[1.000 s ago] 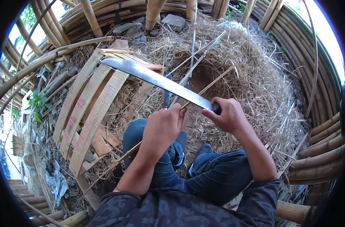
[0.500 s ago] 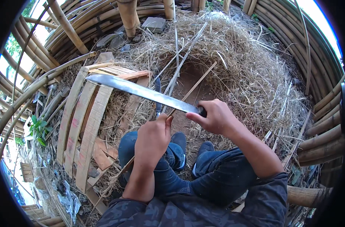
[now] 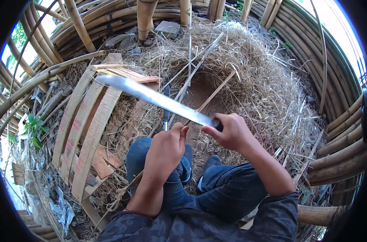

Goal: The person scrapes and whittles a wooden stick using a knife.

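Observation:
My right hand [image 3: 234,131] is closed around the dark handle of a machete [image 3: 151,99], whose long pale blade points up and left, slightly blurred. My left hand [image 3: 166,149] grips a thin bamboo strip [image 3: 219,91] between thumb and fingers. The strip slants from the dry grass at upper right, under the blade, down through my left hand and past my left wrist. The blade crosses it just beyond my left fingers; whether they touch I cannot tell. Behind the blade lies a second, dark-bladed knife [image 3: 166,114] with a shiny metal collar, partly hidden by the machete.
Dry grass [image 3: 268,92] covers the ground ahead and to the right. A slatted wooden crate [image 3: 91,139] stands on the left, beside my knee. Long split strips [image 3: 199,64] lie crossed ahead. Bamboo fencing [image 3: 300,48] curves around, with stones [image 3: 167,29] near its posts.
Both hands and the machete sit slightly lower and further right in view. The surroundings have shifted a little as well. Both grips are the same.

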`<state>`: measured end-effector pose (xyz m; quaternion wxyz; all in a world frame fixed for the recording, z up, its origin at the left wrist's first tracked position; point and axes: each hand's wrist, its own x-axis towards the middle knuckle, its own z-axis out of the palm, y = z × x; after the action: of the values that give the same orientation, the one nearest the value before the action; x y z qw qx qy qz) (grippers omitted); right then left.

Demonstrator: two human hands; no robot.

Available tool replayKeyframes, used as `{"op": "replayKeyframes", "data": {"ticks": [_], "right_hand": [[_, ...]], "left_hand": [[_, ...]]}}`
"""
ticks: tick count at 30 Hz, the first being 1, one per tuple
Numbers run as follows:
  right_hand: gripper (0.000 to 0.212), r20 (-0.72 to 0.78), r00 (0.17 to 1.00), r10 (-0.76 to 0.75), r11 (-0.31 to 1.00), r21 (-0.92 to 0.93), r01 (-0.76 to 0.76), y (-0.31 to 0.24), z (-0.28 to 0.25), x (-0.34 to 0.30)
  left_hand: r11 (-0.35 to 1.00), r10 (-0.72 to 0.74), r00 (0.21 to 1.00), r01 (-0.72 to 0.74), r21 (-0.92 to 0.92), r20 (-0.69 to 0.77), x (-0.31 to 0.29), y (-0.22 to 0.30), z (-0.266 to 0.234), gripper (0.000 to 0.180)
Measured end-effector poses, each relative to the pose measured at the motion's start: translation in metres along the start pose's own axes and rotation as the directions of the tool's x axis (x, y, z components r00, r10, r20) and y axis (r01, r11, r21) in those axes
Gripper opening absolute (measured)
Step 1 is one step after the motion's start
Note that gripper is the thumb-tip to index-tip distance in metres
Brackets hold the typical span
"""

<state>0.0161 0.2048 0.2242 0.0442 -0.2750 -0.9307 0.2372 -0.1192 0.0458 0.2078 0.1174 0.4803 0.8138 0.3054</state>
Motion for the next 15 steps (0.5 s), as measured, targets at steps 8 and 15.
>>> {"op": "replayKeyframes", "data": {"ticks": [8, 15], "right_hand": [[0.068, -0.032, 0.999, -0.003, 0.998, -0.061, 0.001, 0.032, 0.002, 0.012], [0.060, -0.200, 0.944, 0.261, 0.957, 0.182, -0.226, 0.090, -0.015, 0.001]], "left_hand": [[0.999, 0.005, 1.000, -0.004, -0.052, 0.011, 0.001, -0.010, 0.008, 0.029], [0.999, -0.026, 0.999, 0.027, -0.034, 0.047, -0.003, -0.001, 0.003, 0.030]]}}
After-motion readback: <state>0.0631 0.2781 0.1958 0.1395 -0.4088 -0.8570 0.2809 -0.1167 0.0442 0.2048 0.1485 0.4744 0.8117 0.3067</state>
